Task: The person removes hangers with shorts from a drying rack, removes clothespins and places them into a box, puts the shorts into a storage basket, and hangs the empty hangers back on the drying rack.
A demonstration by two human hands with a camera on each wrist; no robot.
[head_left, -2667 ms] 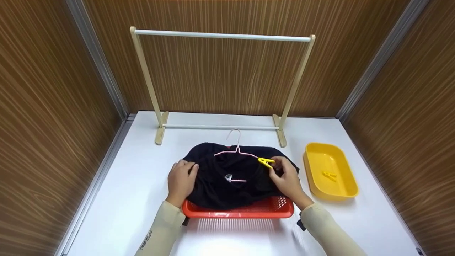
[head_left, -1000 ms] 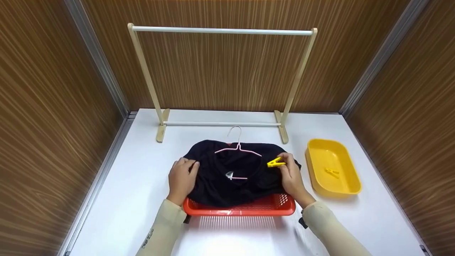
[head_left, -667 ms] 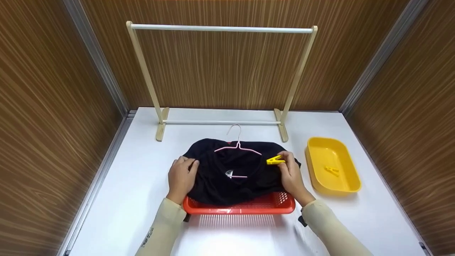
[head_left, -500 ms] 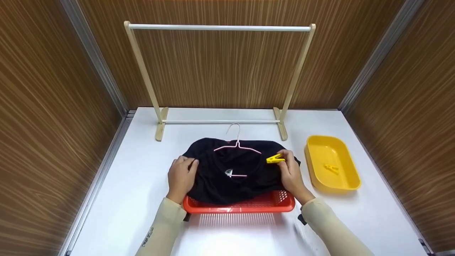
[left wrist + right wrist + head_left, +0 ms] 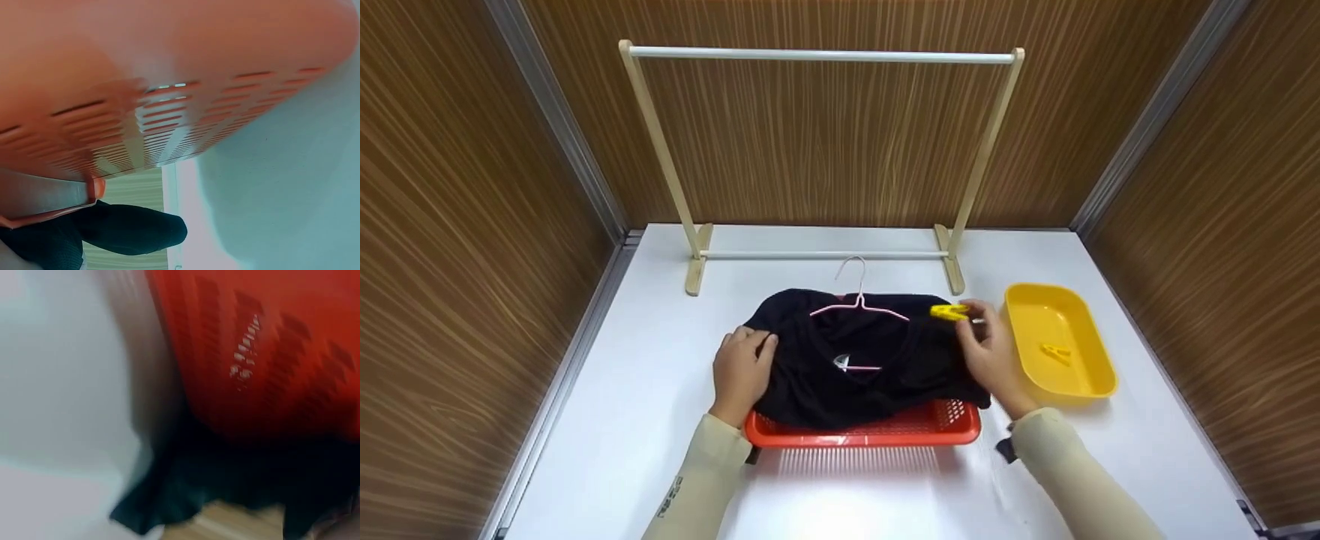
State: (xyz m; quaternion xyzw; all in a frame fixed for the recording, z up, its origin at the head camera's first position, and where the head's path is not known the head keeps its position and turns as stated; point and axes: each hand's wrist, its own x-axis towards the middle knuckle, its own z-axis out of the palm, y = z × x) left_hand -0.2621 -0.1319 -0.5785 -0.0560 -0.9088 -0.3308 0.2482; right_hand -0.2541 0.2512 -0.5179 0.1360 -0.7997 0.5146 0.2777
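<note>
A black shirt (image 5: pixel 825 397) lies bunched over a red plastic basket (image 5: pixel 862 440), its neck opening toward the middle. Inside that opening sits a pink clothes hanger (image 5: pixel 861 302), with its hook sticking up past the collar. My left hand (image 5: pixel 741 375) grips the shirt at the basket's left side. Thumb and fingers of my right hand (image 5: pixel 992 352) pinch a yellow clothespin (image 5: pixel 947 312) over the shirt's right shoulder, apart from the hanger's right arm. In the left wrist view the slotted basket wall (image 5: pixel 169 118) and some dark cloth (image 5: pixel 132 229) show; the right wrist view is blurred.
To the right stands a yellow tray (image 5: pixel 1099 367) with another yellow clothespin (image 5: pixel 1057 353) in it. Behind the basket rises a wooden-sided drying rack (image 5: pixel 821 55) with white bars. Wood-patterned walls (image 5: pixel 825 150) enclose the white table (image 5: pixel 615 360).
My right hand has drawn the clothespin off the hanger's right arm and moved right and slightly up, letting the shirt's right edge drop. My left hand stays at the shirt's left side.
</note>
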